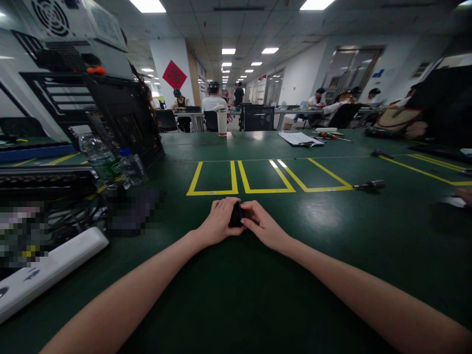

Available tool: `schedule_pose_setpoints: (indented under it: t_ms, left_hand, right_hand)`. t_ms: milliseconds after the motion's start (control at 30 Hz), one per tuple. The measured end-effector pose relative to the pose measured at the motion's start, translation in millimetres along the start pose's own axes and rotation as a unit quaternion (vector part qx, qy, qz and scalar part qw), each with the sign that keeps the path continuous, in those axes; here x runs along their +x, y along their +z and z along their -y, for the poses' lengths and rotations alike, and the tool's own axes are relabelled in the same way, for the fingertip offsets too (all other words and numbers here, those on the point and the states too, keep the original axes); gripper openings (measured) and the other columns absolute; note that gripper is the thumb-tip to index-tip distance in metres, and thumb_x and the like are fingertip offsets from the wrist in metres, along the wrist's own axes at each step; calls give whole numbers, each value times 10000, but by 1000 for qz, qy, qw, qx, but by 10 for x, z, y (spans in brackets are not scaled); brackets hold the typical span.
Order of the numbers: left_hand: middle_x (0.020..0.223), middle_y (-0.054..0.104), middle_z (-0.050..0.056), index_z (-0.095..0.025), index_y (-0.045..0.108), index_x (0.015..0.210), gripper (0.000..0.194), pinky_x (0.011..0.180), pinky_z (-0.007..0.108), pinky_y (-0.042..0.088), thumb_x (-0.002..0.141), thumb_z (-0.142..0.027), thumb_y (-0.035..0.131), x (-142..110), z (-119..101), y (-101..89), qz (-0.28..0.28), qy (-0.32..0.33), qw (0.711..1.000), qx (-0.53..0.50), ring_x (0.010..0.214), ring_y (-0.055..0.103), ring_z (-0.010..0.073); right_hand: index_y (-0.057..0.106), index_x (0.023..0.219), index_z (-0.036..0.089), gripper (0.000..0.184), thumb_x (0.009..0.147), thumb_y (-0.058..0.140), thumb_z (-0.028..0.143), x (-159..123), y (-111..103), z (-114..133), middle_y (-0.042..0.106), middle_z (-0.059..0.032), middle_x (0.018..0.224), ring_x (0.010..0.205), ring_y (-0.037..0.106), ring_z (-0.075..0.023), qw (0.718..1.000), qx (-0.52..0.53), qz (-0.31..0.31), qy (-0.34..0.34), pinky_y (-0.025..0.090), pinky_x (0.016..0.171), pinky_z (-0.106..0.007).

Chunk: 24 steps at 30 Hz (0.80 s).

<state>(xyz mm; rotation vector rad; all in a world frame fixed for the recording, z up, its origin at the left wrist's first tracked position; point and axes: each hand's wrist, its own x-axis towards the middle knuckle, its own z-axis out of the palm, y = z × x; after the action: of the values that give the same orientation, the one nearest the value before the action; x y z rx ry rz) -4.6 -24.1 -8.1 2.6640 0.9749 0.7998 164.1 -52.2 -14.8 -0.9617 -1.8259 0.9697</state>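
Note:
Both hands meet around a small black object (236, 215) low over the green tabletop (236, 295). My left hand (218, 220) wraps round its left side, with the fingers curled over the top. On the other side, my right hand (262, 223) pinches its right edge between thumb and fingers. Dark and partly covered by my fingers, the object does not show its exact kind. Just beyond the hands, yellow tape outlines (213, 192) mark the table.
At left stand a black computer case (127, 118), water bottles (96, 152) and a white power strip (55, 273). A paper cup (221, 123), a clipboard (300, 138) and screwdrivers (332, 135) lie farther back. A dark metal tool (370, 185) rests at right. Another person's hand (465, 195) shows at the right edge.

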Motion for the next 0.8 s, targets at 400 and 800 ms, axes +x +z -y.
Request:
schedule_pose_setpoints:
  t_ms: [400, 800]
  left_hand:
    - [1094, 456, 67, -193, 325, 1138, 546, 889, 386, 303, 695, -342, 606, -21, -13, -13, 3, 9, 1000, 0, 1020, 438, 231]
    - [1108, 451, 82, -194, 308, 1150, 576, 887, 398, 299, 681, -318, 620, -46, 13, 0, -8, 22, 1000, 19, 1042, 426, 245]
  right_hand:
    - [436, 1018, 211, 231, 799, 473, 274, 45, 1, -16, 497, -30, 1021, 938, 528, -166, 997, 50, -7, 64, 469, 775, -346]
    - [445, 943, 225, 177, 782, 506, 266, 17, 18, -26, 502, -2, 938, 917, 529, -157, 998, 59, 20, 18, 458, 790, -338]
